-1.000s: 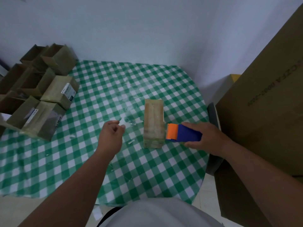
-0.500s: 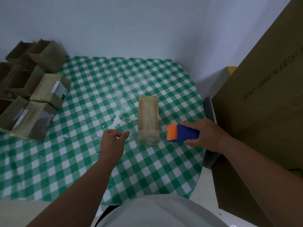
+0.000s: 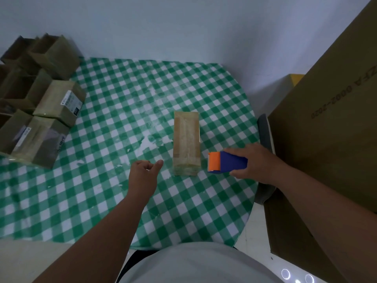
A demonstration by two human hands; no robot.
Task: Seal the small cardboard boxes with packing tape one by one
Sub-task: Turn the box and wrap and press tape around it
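Small cardboard box [image 3: 186,142] lies taped, glossy, on counter [image 3: 122,111]. Right hand [image 3: 257,164] grips tape dispenser [image 3: 226,161]; left hand [image 3: 143,177] loosely curled, holding nothing.

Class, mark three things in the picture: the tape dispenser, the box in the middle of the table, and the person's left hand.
tape dispenser [image 3: 232,161], head view, on its blue body.
middle box [image 3: 186,137], head view, on its taped top face.
left hand [image 3: 142,176], head view, on the back of the hand.

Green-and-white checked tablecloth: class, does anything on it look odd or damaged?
Yes: the green-and-white checked tablecloth has a worn whitish patch left of the taped small cardboard box, where the check pattern looks rubbed or peeled away.
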